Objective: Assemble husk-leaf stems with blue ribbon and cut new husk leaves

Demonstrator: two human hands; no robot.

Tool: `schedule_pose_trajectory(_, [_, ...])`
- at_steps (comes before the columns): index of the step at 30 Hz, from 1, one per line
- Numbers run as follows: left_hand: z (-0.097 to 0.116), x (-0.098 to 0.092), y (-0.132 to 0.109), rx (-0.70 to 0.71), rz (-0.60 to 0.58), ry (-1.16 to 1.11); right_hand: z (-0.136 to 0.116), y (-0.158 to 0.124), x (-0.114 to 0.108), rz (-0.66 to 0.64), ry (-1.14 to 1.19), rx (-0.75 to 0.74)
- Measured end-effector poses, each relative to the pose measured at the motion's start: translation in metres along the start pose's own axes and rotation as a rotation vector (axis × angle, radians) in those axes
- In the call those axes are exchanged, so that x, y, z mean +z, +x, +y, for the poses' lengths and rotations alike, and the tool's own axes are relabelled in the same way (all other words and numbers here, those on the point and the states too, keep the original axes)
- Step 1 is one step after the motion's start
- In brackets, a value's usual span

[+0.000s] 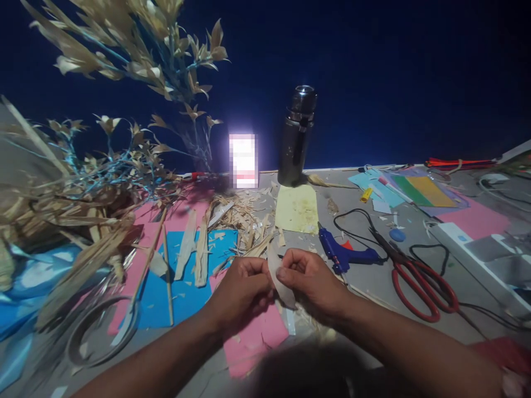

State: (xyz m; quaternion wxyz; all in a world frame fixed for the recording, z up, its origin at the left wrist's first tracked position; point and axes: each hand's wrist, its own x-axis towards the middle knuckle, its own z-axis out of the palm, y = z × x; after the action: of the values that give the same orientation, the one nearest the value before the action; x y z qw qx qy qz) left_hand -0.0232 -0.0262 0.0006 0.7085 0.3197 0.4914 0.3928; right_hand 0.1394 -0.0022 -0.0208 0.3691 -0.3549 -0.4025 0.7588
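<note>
A pale, leaf-shaped piece of dried husk (276, 265) stands between my two hands, above a pink sheet (261, 337) littered with scraps. Thumb and curled fingers of my right hand (311, 279) pinch its right side. My left hand (246, 284) is closed at its left edge, with fingertips partly hidden behind it. Just left of my hands, longer husk strips (202, 254) and a thin stick (168, 276) lie on a blue sheet (186, 307). A blue glue gun (348, 254) lies to the right of my right hand, near large red-handled scissors (423, 287).
Husk branches with blue stems (166, 72) rise at back left. A dark flask (294, 143) stands behind a yellow sheet (296, 207), right of a bright, blurred-out panel (244, 160). A tape roll (103, 331) lies front left; a white power strip (477, 260) and cables are at right.
</note>
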Motion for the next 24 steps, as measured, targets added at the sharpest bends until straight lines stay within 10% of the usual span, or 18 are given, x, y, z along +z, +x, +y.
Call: schedule_pose_trajectory(24, [0.0037, -0.0038, 0.0022, 0.007, -0.082, -0.165, -0.002, -0.0016, -0.0038, -0.103, 0.042, 0.022])
